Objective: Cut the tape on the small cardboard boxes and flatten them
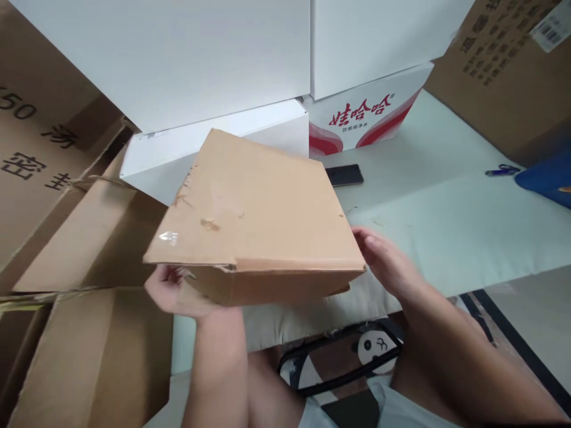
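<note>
A brown cardboard box (267, 208) is held tilted over the pale green table, its large flat face turned up. That face has a torn patch, scuffed left edge and a shiny scrap of tape near the lower left corner. My left hand (172, 291) grips the near left corner from below, with some fingers hidden behind the board. Against the right side rests my right hand (383, 255), its fingertips partly out of sight behind the edge. Between them the two hands support the box. Its inside cannot be seen.
White boxes (214, 53) stand at the back, one red-printed carton (366, 116) among them. A dark phone (345, 175) lies on the table (468, 220). Brown cartons (89, 232) crowd the left. At right are a large carton (513, 71), a pen (502, 171) and a blue object (546, 178).
</note>
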`<state>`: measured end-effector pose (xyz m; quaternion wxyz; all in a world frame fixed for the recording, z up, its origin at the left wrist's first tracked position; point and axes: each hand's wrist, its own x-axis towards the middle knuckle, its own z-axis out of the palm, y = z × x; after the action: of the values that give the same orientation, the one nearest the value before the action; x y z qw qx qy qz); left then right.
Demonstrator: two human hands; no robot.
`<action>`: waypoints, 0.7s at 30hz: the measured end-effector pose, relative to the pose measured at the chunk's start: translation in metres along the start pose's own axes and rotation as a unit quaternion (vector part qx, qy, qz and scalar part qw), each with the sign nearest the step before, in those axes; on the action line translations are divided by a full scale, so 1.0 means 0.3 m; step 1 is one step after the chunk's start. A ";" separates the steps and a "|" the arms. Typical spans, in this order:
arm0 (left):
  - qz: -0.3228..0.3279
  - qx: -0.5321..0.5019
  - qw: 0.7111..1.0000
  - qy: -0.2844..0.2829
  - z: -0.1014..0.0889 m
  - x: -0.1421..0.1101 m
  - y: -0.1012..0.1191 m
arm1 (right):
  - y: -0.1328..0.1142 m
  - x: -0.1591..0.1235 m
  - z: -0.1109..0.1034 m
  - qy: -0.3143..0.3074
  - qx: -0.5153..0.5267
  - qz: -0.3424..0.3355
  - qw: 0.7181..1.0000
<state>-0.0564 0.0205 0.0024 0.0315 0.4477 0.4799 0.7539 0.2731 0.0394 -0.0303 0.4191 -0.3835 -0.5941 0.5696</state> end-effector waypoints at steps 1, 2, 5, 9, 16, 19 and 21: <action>-0.008 -0.016 0.999 0.027 0.012 -0.008 -0.005 | -0.003 -0.002 0.004 -0.036 0.005 -0.003 0.999; -0.017 -0.033 0.998 0.051 0.025 -0.018 -0.008 | -0.006 -0.005 0.009 -0.055 0.011 -0.010 0.998; -0.045 -0.084 0.989 0.112 0.065 -0.048 -0.004 | -0.017 -0.011 0.023 -0.035 0.043 -0.041 0.998; -0.111 -0.140 0.975 0.131 0.113 -0.073 0.036 | -0.031 -0.004 0.030 -0.007 0.111 -0.020 0.994; -0.107 -0.179 0.972 0.112 0.151 -0.094 0.091 | -0.036 0.028 0.032 0.032 0.236 0.196 0.951; -0.097 -0.194 0.973 0.085 0.154 -0.100 0.097 | -0.036 0.033 0.038 0.050 0.279 0.229 0.931; -0.092 -0.194 0.974 0.069 0.159 -0.104 0.107 | -0.036 0.034 0.042 0.052 0.299 0.238 0.923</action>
<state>0.0083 0.0215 0.0131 0.1540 0.3340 0.3642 0.8556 0.2577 0.0439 -0.0190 0.3965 -0.3994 -0.2650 0.7830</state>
